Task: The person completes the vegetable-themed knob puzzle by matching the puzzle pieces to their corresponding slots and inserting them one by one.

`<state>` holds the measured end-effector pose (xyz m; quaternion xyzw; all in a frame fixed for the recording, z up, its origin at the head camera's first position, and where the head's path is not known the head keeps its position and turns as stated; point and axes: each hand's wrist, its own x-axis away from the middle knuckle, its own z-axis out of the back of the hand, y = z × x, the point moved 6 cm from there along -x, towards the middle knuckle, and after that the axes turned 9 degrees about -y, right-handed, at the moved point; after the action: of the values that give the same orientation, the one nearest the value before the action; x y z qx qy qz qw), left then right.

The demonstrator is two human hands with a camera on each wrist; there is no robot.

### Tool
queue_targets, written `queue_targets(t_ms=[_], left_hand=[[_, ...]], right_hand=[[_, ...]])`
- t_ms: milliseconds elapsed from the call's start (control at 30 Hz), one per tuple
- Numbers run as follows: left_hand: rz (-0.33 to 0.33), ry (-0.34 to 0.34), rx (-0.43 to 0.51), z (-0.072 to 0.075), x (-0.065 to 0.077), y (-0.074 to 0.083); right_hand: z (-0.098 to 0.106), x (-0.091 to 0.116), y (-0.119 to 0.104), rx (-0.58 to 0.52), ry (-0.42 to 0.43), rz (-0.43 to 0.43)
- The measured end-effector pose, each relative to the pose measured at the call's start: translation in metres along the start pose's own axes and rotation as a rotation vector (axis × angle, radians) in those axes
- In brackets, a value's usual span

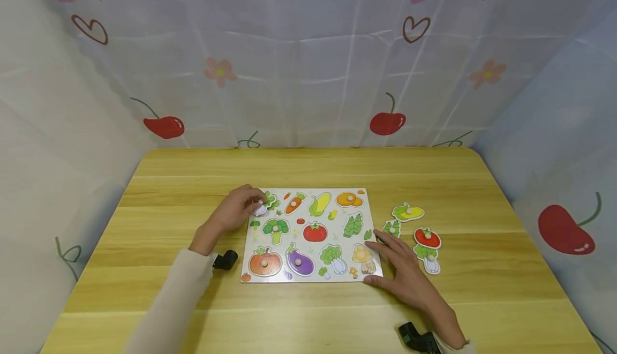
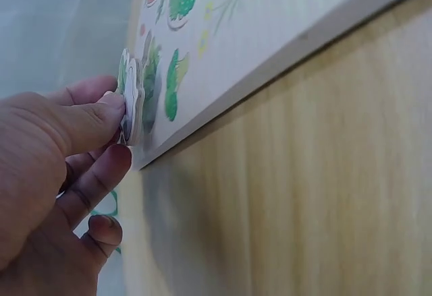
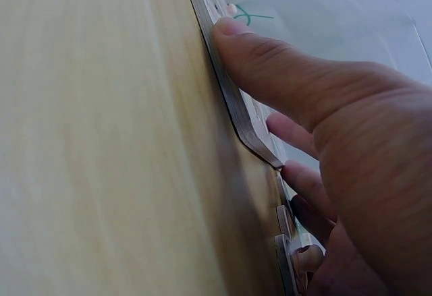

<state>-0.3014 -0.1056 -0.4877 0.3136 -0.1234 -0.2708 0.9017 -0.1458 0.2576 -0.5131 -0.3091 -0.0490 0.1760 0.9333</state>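
A white vegetable puzzle board (image 1: 289, 236) lies flat on the table. At its upper left corner my left hand (image 1: 235, 208) pinches a white-and-green knobbed puzzle piece (image 2: 133, 100) between thumb and fingers. That piece is tilted on edge in the left wrist view, close over the board's printed green picture. My right hand (image 1: 402, 268) rests at the board's lower right, its thumb (image 3: 236, 33) on the near corner and fingers spread along the right edge. Knobbed carrot (image 1: 294, 204), broccoli (image 1: 276, 228), pumpkin (image 1: 265, 264) and eggplant (image 1: 300, 262) pieces sit in the board.
Right of the board lie loose pieces: corn (image 1: 408, 212), a tomato (image 1: 427, 238), a leafy cabbage (image 1: 428, 258) and a green vegetable (image 1: 391, 228) partly beside my right fingers. The wooden table (image 1: 308, 169) ends at a printed curtain (image 1: 299, 75) behind.
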Motion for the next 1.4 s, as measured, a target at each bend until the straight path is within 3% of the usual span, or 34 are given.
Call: queue_targets(t_ms=[467,767,1167,1400], left_hand=[[-0.004,-0.020,-0.035,-0.010,-0.003,0.002],[-0.009,0.014,-0.026,-0.012,0.000,0.001],[0.081,0.195,0.169,0.000,0.031,-0.012],[0.194,0.190,0.452,-0.004,0.056,-0.019]], right_hand=[[-0.001,0.000,0.002,-0.004,-0.026,-0.039],[-0.002,0.000,0.002,0.005,-0.021,-0.028],[0.000,0.000,0.002,0.000,-0.022,-0.032],[0.000,0.000,0.002,-0.006,-0.026,-0.036]])
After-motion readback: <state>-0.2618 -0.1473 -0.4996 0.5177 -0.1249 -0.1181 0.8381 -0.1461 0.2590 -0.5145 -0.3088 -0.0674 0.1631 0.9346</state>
